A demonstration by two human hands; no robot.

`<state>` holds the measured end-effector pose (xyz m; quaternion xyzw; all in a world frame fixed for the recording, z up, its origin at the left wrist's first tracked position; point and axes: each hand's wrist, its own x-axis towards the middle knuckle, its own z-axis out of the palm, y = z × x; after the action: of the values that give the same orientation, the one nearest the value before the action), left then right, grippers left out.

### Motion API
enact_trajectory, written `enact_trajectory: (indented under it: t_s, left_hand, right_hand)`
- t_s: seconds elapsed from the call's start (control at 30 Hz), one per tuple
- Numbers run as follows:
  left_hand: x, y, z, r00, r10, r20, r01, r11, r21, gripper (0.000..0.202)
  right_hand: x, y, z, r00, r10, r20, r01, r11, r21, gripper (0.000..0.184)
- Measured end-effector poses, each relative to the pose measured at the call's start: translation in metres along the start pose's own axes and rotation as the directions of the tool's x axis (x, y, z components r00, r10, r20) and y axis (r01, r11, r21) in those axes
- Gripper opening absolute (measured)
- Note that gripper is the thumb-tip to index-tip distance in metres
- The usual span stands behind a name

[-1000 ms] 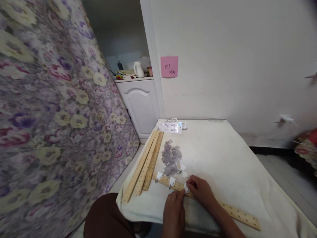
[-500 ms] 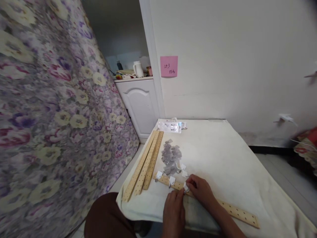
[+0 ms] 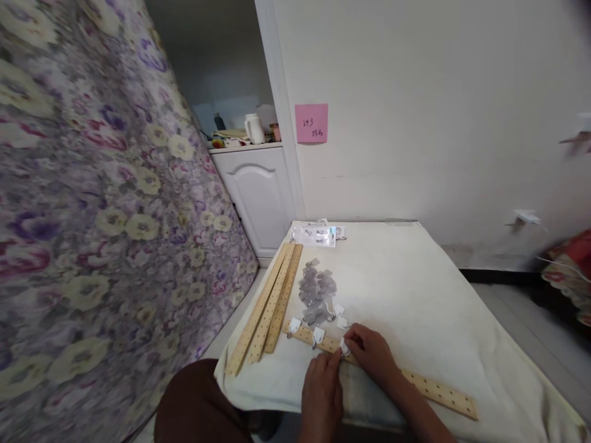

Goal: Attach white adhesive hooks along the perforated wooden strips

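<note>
A long perforated wooden strip [image 3: 429, 389] lies slantwise across the near part of a cloth-covered table [image 3: 429, 295]. Two small white hooks [image 3: 317, 336] sit on its left end. My right hand [image 3: 372, 354] pinches a third white hook [image 3: 344, 347] against the strip, fingers closed round it. My left hand [image 3: 322, 391] rests just below, fingertips touching the same hook and the strip's edge. A heap of clear hook pieces [image 3: 316, 290] lies just beyond, with loose white hooks [image 3: 340, 315] at its near edge.
Three more perforated wooden strips [image 3: 265, 311] lie side by side along the table's left edge. A clear packet [image 3: 316, 234] sits at the far edge. A flowered mattress [image 3: 92, 203] leans at the left. A white cabinet [image 3: 258, 191] and a pink note [image 3: 311, 123] stand behind.
The view has shifted slightly left. Both hands stay at the third hook on the strip with hardly any movement.
</note>
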<state>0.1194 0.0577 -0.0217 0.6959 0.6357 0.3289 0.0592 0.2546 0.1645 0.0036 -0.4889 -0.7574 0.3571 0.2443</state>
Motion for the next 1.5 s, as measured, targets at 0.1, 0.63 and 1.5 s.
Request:
enact_trajectory:
  t_s: [0.1, 0.63, 1.5]
  left_hand:
    - [0.0, -0.001, 0.001, 1.0, -0.001, -0.004, 0.001, 1.0, 0.004, 0.055]
    - [0.001, 0.002, -0.002, 0.999, -0.029, 0.046, 0.027, 0.998, 0.057, 0.055]
    - [-0.002, -0.004, 0.003, 0.997, 0.039, -0.068, -0.034, 0.997, 0.068, 0.042]
  right_hand:
    - [-0.001, -0.002, -0.001, 1.0, -0.003, 0.008, 0.003, 1.0, 0.007, 0.013]
    - [-0.001, 0.0, -0.003, 0.997, 0.036, 0.07, -0.042, 0.996, 0.081, 0.013]
    - [0.005, 0.016, -0.017, 0.999, -0.017, -0.035, 0.023, 0.987, 0.157, 0.015]
